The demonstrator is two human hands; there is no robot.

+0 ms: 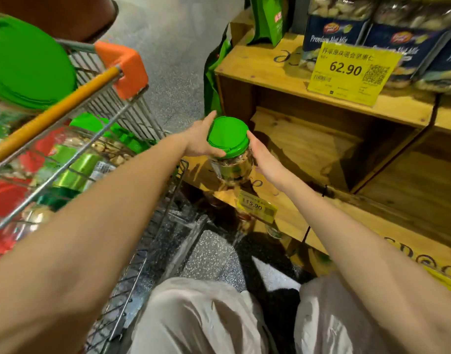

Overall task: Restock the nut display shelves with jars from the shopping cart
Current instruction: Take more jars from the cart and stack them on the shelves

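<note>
A clear nut jar (pixel 233 166) with a green lid (pixel 228 135) is held upright between both hands in front of the wooden shelf (pixel 308 139). My left hand (pixel 202 139) grips its left side, thumb on the lid's near rim. My right hand (pixel 264 157) presses flat against its right side. The jar hangs at the left front edge of the lower shelf compartment, above the front board. The shopping cart (pixel 112 103) on my left holds more green-lidded jars (pixel 73 164).
Blue-labelled nut mix jars (pixel 339 29) stand on the upper shelf behind a yellow 62.90 price tag (pixel 352 71). A second yellow tag (pixel 256 206) hangs on the lower front board. Green bags (pixel 267 19) lean at the shelf's left end. My knees are below.
</note>
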